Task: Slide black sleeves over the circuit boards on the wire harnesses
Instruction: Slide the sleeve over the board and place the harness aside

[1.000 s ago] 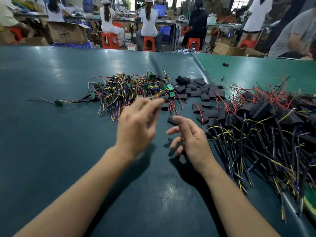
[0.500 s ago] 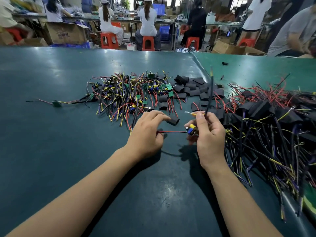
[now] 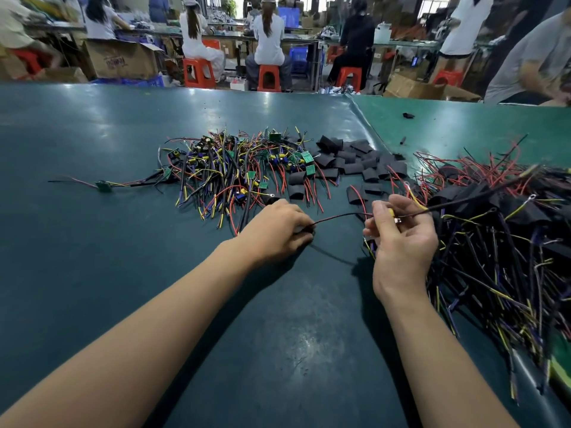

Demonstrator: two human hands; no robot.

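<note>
Both hands worked one harness at the frame's centre. Left hand (image 3: 275, 233) curled round a black sleeve (image 3: 306, 231), mostly hidden under its fingers, threaded on the red and black wires (image 3: 340, 216). Right hand (image 3: 401, 236) pinched the small circuit board (image 3: 395, 218). Those wires ran left to right between the hands, so the sleeve probably had to travel rightward along them to the board. Spare sleeves (image 3: 355, 163) lay above, toward upper centre.

Two bare forearms reach forward, hands apart.

The left hand (image 3: 278, 228) lies knuckles up, fingers curled and pinching at their tips. The right hand (image 3: 401, 233) stands raised on its edge, fingers curled, thumb pressing inward.
</note>
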